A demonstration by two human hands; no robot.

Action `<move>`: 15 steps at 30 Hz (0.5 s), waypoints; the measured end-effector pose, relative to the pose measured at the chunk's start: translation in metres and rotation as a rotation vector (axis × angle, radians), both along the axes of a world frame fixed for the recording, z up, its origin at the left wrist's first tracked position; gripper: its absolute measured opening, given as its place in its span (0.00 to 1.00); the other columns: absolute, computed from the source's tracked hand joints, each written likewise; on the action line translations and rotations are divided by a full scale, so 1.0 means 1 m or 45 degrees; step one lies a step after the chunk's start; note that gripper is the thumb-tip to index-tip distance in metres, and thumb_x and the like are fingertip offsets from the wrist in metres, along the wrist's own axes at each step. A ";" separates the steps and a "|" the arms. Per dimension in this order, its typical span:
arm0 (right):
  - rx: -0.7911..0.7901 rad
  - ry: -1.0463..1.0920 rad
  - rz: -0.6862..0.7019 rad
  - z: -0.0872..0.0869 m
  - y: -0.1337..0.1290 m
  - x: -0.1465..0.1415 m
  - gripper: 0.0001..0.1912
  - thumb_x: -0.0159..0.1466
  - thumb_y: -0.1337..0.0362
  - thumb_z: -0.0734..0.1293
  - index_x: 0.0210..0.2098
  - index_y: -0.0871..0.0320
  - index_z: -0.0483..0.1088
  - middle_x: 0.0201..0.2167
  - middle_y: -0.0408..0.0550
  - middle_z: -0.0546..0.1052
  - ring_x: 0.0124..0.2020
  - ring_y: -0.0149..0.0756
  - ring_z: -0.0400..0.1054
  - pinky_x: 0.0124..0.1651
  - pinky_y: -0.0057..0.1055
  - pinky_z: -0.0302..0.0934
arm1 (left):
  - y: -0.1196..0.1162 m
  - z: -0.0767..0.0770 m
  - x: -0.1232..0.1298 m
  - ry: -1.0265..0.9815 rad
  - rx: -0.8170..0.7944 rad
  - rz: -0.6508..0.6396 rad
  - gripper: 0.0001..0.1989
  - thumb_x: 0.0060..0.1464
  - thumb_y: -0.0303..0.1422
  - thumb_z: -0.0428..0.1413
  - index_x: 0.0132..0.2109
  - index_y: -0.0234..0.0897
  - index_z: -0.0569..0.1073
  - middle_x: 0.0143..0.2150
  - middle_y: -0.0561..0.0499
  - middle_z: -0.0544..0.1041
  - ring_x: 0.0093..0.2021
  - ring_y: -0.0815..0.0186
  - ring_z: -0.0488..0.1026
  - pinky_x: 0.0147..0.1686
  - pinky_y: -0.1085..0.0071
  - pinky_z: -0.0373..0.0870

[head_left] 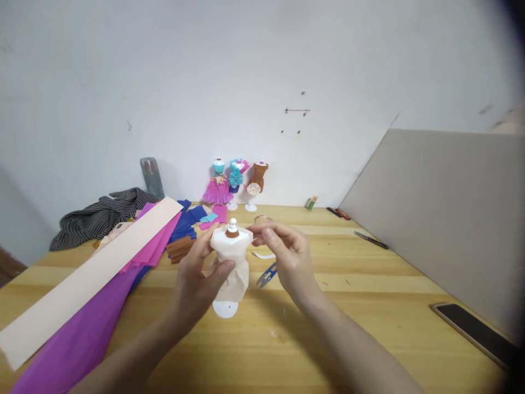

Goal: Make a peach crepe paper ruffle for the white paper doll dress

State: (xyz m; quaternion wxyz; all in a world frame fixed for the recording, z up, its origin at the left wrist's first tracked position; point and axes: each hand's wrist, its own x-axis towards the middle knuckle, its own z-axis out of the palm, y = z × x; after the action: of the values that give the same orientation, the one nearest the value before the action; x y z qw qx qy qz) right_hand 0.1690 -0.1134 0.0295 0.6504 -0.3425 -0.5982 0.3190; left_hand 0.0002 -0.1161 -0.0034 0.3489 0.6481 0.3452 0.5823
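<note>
A small white dress form (225,309) stands upright on its round base, wrapped in cream paper (237,287) from shoulders to hips. Round its neck is a brown band (232,233). My left hand (200,271) holds the wrapped form from the left, thumb across the front of the waist. At the form's right shoulder is my right hand (285,249), its thumb and forefinger pinched together at the paper's edge. What lies between those fingertips is too small to make out. Blue thread snips (267,275) lie under my right hand, beside a white curved strip (263,255).
Three dressed forms (219,189) stand by the wall. Left are a long cream strip (94,273), purple paper (82,339), striped cloth (102,216) and a flask (151,178). On the right lie tweezers (371,239) and a phone (471,331), beside a grey panel (447,219).
</note>
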 end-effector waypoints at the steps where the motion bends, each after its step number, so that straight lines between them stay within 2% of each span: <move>1: -0.003 -0.003 0.000 0.000 -0.001 0.000 0.10 0.60 0.59 0.66 0.29 0.57 0.77 0.28 0.46 0.79 0.28 0.33 0.70 0.34 0.30 0.66 | 0.000 0.000 0.000 -0.002 -0.016 0.001 0.29 0.51 0.32 0.60 0.60 0.39 0.64 0.59 0.44 0.70 0.58 0.56 0.68 0.56 0.63 0.66; 5: -0.056 -0.051 0.056 -0.003 -0.001 0.000 0.09 0.58 0.61 0.68 0.24 0.59 0.73 0.24 0.45 0.75 0.27 0.32 0.69 0.33 0.29 0.64 | 0.001 0.002 0.000 0.046 -0.003 0.021 0.26 0.50 0.32 0.60 0.57 0.38 0.67 0.56 0.45 0.73 0.57 0.57 0.69 0.53 0.65 0.68; 12: -0.067 -0.039 0.021 -0.004 0.002 -0.002 0.09 0.57 0.61 0.69 0.25 0.59 0.73 0.26 0.45 0.75 0.28 0.31 0.67 0.33 0.28 0.63 | -0.001 0.008 0.002 0.116 0.027 0.066 0.21 0.50 0.31 0.58 0.53 0.36 0.69 0.51 0.46 0.76 0.50 0.61 0.73 0.48 0.70 0.70; 15: -0.108 0.000 0.078 -0.005 0.006 -0.003 0.09 0.56 0.60 0.70 0.24 0.59 0.72 0.24 0.43 0.73 0.26 0.30 0.66 0.32 0.27 0.62 | -0.001 0.009 0.003 0.138 0.026 0.091 0.21 0.49 0.30 0.59 0.52 0.35 0.69 0.49 0.46 0.77 0.48 0.61 0.74 0.46 0.70 0.71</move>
State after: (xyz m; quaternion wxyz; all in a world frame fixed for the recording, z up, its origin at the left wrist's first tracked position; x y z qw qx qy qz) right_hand 0.1662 -0.1071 0.0247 0.6251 -0.3511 -0.5946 0.3639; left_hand 0.0029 -0.1169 0.0061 0.3020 0.6693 0.3806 0.5620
